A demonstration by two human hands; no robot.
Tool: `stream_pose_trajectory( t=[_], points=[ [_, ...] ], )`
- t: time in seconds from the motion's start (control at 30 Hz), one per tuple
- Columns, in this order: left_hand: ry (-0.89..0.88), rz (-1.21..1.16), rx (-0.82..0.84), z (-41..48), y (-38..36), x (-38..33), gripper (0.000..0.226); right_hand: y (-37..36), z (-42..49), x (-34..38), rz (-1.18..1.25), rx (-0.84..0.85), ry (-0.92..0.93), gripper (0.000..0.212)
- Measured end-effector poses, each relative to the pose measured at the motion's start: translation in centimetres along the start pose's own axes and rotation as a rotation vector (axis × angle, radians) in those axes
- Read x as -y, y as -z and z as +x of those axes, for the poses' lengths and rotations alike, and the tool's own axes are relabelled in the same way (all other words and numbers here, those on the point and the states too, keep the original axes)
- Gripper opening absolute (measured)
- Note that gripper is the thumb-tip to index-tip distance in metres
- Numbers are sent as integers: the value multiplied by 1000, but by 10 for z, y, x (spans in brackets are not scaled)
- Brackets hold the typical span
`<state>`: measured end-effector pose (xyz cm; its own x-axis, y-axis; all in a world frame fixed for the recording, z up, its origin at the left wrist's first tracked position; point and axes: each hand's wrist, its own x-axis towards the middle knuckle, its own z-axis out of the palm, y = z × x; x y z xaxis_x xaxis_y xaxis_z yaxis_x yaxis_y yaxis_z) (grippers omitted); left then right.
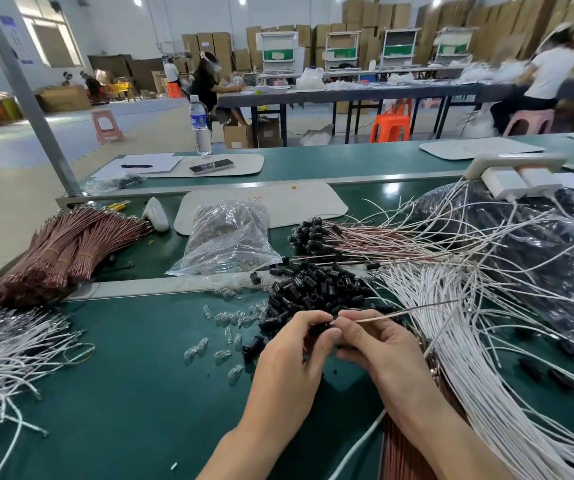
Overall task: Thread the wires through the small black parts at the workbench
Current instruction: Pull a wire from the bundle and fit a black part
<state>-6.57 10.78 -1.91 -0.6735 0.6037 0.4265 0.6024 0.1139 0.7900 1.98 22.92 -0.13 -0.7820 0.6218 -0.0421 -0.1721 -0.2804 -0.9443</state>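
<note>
My left hand (pixel 296 344) pinches a small black part (pixel 320 329) between thumb and fingers at the bench's middle. My right hand (pixel 375 344) pinches thin wires (pixel 393 316) that run up and right from my fingertips; their near ends meet the black part. Just beyond my hands lies a heap of loose black parts (pixel 313 289). Farther back rests a bunch of threaded wires with black parts on their ends (pixel 309 233). A thick spread of white wires (pixel 469 341) fans out on my right.
Small clear glass bulbs (pixel 230 323) are scattered on the green bench (pixel 133 393) left of my hands. A plastic bag of bulbs (pixel 230 237), brown wire bundles (pixel 67 247), white wires at the far left (pixel 4 348) and a large black-filled bag (pixel 538 244) surround the spot.
</note>
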Motion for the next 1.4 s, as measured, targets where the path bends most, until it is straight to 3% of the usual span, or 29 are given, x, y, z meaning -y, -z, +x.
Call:
stream_pose_trajectory(
  t=[0.27,0.47,0.63,0.87,1.1,1.4],
  points=[
    [15,26,28,2,0,2,30,1,2,-4,-55,-126,67,5],
    [70,-15,-67,4,1,3,30,1,2,-6,-12,-7,24,26],
    [106,156,-49,5,-2,3,42,1,3,-5,4,19,31,30],
    [125,311,-9,4,-6,-4,57,0,1,-5,8,58,31,33],
    [113,393,9,7,-7,-4,45,1,4,-7,20,102,-3,33],
    [118,302,22,5,-6,-1,47,2,5,-6,100,141,-40,25]
  ],
)
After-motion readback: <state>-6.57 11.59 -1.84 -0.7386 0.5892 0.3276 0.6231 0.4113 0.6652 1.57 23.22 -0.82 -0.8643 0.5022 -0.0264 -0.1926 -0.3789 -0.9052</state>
